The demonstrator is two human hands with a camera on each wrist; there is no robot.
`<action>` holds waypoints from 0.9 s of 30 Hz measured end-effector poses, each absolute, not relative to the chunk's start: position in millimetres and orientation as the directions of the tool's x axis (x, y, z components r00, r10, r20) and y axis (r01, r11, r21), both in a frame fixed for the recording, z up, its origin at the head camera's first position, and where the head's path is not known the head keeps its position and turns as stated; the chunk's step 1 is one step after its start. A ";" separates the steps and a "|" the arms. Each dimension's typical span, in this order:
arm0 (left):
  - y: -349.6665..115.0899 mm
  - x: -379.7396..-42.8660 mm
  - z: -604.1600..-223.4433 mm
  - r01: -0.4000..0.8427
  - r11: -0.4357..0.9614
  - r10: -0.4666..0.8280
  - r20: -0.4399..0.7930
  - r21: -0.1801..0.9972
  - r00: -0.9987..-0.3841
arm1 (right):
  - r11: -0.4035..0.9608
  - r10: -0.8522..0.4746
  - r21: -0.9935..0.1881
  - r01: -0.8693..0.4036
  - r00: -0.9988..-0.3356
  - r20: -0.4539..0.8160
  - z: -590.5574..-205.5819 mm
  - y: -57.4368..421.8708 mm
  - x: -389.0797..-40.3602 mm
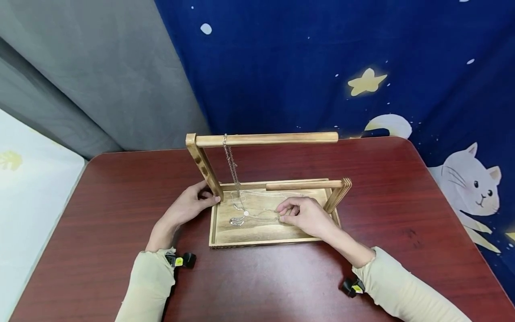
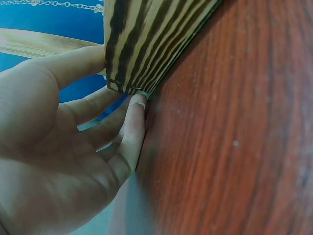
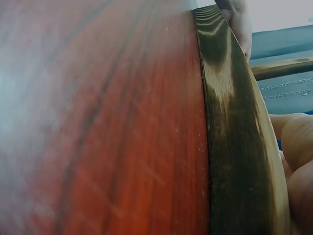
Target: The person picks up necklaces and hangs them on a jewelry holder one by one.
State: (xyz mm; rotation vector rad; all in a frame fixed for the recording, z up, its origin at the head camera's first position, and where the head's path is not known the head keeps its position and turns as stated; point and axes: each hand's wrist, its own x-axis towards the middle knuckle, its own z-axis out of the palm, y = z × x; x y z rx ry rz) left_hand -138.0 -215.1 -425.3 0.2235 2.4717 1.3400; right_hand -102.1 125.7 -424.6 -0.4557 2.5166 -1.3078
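A wooden jewelry stand [image 1: 265, 140] with a tray base stands on the table. My left hand [image 1: 187, 205] grips its back left corner, with the thumb near the foot of the tall post [image 1: 206, 172]. In the left wrist view, fingertips meet the striped end of the tray [image 2: 146, 44]. Over the tray, my right hand [image 1: 307, 216] pinches the end of a thin necklace [image 1: 261, 218] between thumb and fingers. That necklace lies across the tray floor, with a small round white pendant [image 1: 246, 213]. The right wrist view shows mostly the tray's side [image 3: 232, 117], with part of the hand at the edge.
A bunch of chains [image 1: 231, 163] hangs from the left part of the upper bar. A lower bar [image 1: 303, 185] on a short right post [image 1: 337, 197] spans the tray's back right. Silver chain ends [image 1: 236, 221] lie at the tray's left. A blue curtain [image 1: 273, 67] hangs behind the table.
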 end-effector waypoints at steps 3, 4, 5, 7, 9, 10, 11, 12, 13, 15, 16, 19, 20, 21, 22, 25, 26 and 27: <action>-213.8 -138.6 -422.8 -0.005 0.548 0.293 -0.197 0.837 -0.936 | 0.557 -0.383 -0.817 -0.151 -0.919 -0.091 -425.5 126.0 -101.5; -213.3 -138.8 -421.9 -0.005 0.547 0.293 -0.197 0.837 -0.936 | 0.562 -0.379 -0.813 -0.150 -0.921 -0.092 -426.0 126.0 -101.6; -213.0 -139.2 -421.3 -0.005 0.545 0.294 -0.197 0.838 -0.935 | 0.569 -0.375 -0.809 -0.151 -0.922 -0.092 -426.6 125.9 -101.9; -212.5 -140.1 -421.1 -0.006 0.541 0.293 -0.196 0.841 -0.936 | 0.579 -0.374 -0.801 -0.151 -0.922 -0.097 -427.8 125.5 -102.6; -212.8 -140.8 -421.9 -0.009 0.540 0.290 -0.196 0.842 -0.937 | 0.592 -0.371 -0.793 -0.147 -0.922 -0.106 -428.0 124.5 -103.2; -212.9 -141.0 -422.3 -0.011 0.541 0.287 -0.197 0.841 -0.937 | 0.598 -0.367 -0.789 -0.142 -0.923 -0.112 -427.4 123.7 -103.4; -213.2 -141.4 -423.0 -0.011 0.542 0.287 -0.197 0.841 -0.937 | 0.605 -0.363 -0.785 -0.136 -0.924 -0.119 -427.1 122.8 -103.6; -213.5 -141.6 -423.6 -0.012 0.546 0.285 -0.199 0.838 -0.938 | 0.611 -0.357 -0.781 -0.129 -0.925 -0.127 -426.6 122.0 -103.5; -213.9 -141.8 -424.0 -0.011 0.550 0.285 -0.200 0.835 -0.937 | 0.619 -0.351 -0.775 -0.124 -0.927 -0.132 -426.1 121.0 -103.4; -214.4 -141.5 -424.0 -0.012 0.554 0.286 -0.204 0.832 -0.936 | 0.633 -0.337 -0.766 -0.113 -0.931 -0.142 -425.0 119.0 -103.0; -214.3 -141.1 -423.7 -0.013 0.554 0.287 -0.206 0.832 -0.936 | 0.639 -0.332 -0.761 -0.109 -0.932 -0.145 -424.8 118.0 -102.7; -213.7 -139.5 -421.8 -0.013 0.549 0.290 -0.204 0.836 -0.935 | 0.659 -0.316 -0.745 -0.104 -0.937 -0.149 -424.3 115.2 -101.5; -213.3 -138.7 -420.8 -0.014 0.545 0.290 -0.204 0.838 -0.935 | 0.664 -0.312 -0.740 -0.103 -0.938 -0.149 -424.3 114.3 -101.1; -213.0 -138.2 -420.4 -0.012 0.544 0.291 -0.202 0.839 -0.935 | 0.672 -0.309 -0.733 -0.105 -0.940 -0.148 -424.4 113.3 -100.6; -212.8 -137.9 -420.4 -0.011 0.544 0.292 -0.201 0.839 -0.935 | 0.679 -0.306 -0.726 -0.107 -0.941 -0.147 -424.8 112.4 -100.2; -213.4 -136.7 -420.9 -0.010 0.548 0.291 -0.203 0.836 -0.935 | 0.703 -0.289 -0.703 -0.105 -0.946 -0.148 -425.0 109.6 -99.1; -214.0 -136.4 -421.5 -0.010 0.552 0.290 -0.203 0.834 -0.935 | 0.711 -0.284 -0.695 -0.104 -0.947 -0.148 -425.3 108.6 -98.8; -214.8 -136.5 -422.7 -0.008 0.556 0.290 -0.203 0.831 -0.935 | 0.719 -0.278 -0.687 -0.102 -0.949 -0.150 -425.3 107.5 -98.5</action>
